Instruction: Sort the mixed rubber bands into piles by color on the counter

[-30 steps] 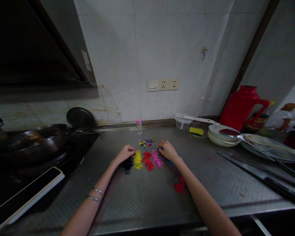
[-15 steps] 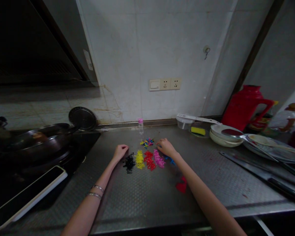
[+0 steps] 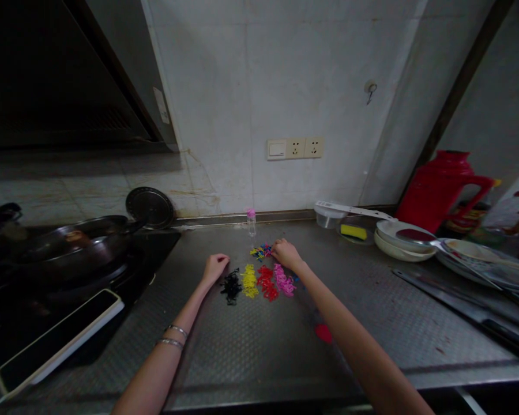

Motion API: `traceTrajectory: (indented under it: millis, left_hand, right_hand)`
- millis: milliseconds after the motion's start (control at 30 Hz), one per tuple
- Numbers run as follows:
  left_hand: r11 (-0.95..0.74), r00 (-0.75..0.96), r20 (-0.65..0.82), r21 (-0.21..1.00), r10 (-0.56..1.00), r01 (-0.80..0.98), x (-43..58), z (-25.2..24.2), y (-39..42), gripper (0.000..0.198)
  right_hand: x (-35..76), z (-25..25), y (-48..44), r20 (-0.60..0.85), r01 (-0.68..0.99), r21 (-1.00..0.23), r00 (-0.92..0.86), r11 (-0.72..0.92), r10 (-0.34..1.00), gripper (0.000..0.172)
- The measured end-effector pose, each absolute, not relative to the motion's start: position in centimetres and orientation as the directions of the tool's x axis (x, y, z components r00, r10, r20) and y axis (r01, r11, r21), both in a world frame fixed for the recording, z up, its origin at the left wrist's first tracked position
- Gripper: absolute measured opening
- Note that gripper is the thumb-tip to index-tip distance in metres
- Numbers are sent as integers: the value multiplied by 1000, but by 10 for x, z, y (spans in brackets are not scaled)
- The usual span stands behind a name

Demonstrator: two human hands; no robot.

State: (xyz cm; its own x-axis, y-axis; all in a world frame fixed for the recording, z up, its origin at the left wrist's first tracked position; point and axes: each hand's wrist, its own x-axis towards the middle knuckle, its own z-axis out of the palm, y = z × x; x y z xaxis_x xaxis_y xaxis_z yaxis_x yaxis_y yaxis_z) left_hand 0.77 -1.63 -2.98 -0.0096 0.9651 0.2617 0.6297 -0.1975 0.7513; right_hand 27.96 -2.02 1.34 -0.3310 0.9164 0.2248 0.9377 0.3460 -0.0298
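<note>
Small looped bits that look like rubber bands lie in colour-sorted piles: black, yellow, red and pink. A blue pile is mostly hidden behind my right forearm. Behind these is a mixed-colour pile, with the fingertips of my right hand bent together at its right edge. Whatever they pinch is too small to see. My left hand rests beside the black pile, its fingers curled closed, and any content is hidden. A small clear bottle with a pink cap stands behind the mixed pile.
On the left are a stove with a pan and a white-edged phone-like device. To the right are a yellow sponge, bowls, a knife and a red thermos. A red piece lies by my right forearm.
My right hand has moved left from beside the mixed pile onto its edge, its fingers drawing together. My left hand stays by the black pile. The whole view has shifted slightly.
</note>
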Motion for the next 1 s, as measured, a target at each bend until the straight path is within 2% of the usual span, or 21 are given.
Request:
traceTrajectory:
  millis: [233,500,833,1000]
  left_hand:
    - [-215,1,274,753,962,622,8,-30,-16,25]
    - [-232,0,293,757,956,611,10,-28,-18,26]
    - [-243,10,298,758,954,605,10,-29,-18,27]
    - [-244,12,302,746,953,619,10,-30,-18,27]
  right_hand:
    - [299,14,-38,284,910,-145,-337,388,898,25]
    - [308,1,-59,300,842,-262,-393,471,869,20]
    - [314,-7,-58,373,810,-318,-371,492,851,20]
    - [315,-4,-60,407,825,-276,-365,493,838,19]
